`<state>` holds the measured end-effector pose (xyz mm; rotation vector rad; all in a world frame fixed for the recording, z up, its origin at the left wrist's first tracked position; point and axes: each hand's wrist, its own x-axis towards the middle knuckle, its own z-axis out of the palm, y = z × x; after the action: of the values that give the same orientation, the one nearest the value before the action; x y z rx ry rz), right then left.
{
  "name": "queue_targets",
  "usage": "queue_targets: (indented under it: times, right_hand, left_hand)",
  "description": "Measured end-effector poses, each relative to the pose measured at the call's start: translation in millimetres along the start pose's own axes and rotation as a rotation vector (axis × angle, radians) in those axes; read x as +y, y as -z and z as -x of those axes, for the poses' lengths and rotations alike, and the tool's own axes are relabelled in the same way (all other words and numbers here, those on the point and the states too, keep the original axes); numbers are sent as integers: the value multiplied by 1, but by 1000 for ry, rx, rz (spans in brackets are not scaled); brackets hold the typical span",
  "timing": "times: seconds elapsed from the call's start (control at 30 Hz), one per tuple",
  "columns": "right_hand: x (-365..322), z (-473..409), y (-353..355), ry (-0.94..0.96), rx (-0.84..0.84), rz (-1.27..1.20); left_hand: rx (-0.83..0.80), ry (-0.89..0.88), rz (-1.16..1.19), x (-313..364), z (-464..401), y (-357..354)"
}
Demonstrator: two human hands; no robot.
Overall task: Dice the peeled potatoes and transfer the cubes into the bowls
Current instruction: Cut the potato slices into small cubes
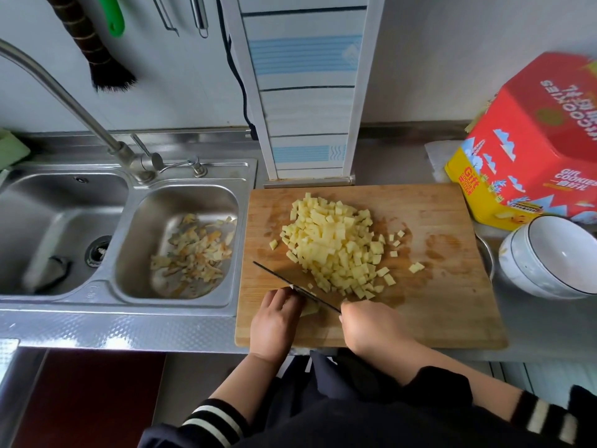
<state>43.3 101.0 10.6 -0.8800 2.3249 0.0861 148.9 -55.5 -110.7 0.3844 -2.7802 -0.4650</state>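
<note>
The right hand (371, 324) grips the handle of the knife (290, 283) at the near edge of the cutting board (452, 302). The blade runs diagonally away to the left across the board. The left hand (274, 321) curls its fingers over a small potato piece (310, 309), touching the blade's near side. A heap of potato cubes (332, 247) occupies the board's centre, with loose cubes scattered to its right. Stacked white bowls (549, 257) stand just beside the board's right edge. A red cookie tin (533, 140) sits behind them. Peelings (193, 250) lie in the sink (129, 240) left of the board.
</note>
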Motion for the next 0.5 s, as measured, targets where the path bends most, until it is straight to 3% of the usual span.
queue_targets:
  times: [0.23, 0.5]
  right_hand:
    - [10, -14, 5, -53, -37, -158]
    - [14, 10, -5, 65, 69, -68]
  left_hand:
    - [6, 19, 77, 2, 0, 3]
    - [-13, 59, 74, 5, 1, 6]
